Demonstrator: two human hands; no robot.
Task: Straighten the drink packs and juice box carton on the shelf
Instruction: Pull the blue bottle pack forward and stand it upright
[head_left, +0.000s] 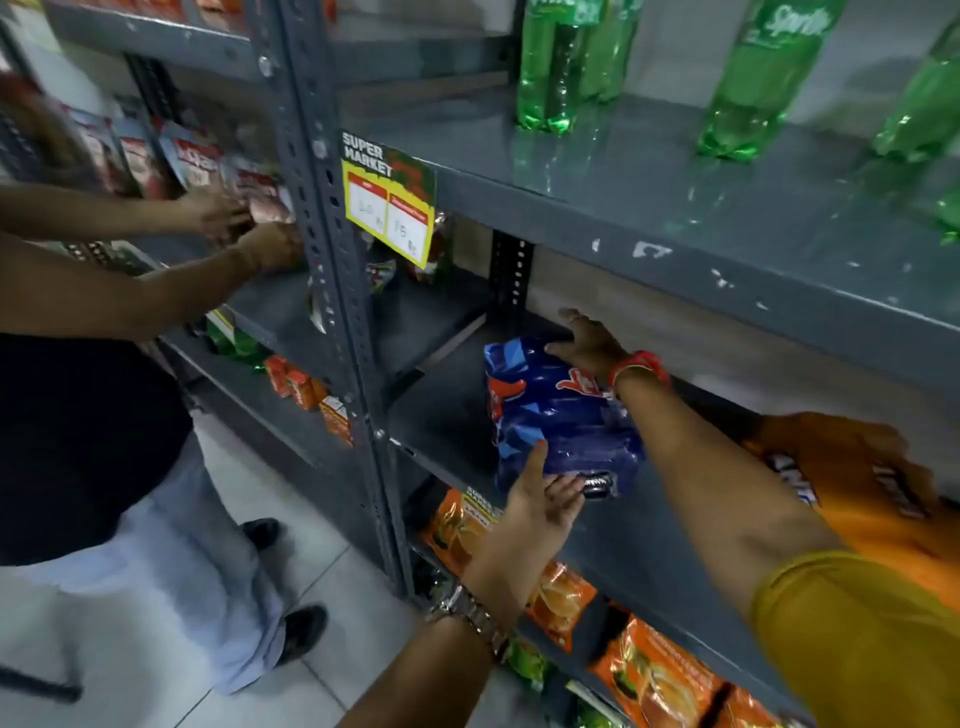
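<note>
A grey metal shelf (447, 415) on slotted uprights carries a blue pack (558, 415) lying flat near its front edge, with an orange pack (883, 509) lying further right on the same board. The shelf above (675, 208) holds green bottles (550, 67) standing upright, apart from one another, and a yellow price tag (388, 205) hangs from its front edge. The shelf below holds orange packets (654, 670) laid in a row. On the neighbouring rack to the left, small orange cartons (301, 387) stand along the board's front edge beside a green packet (234, 340).
</note>
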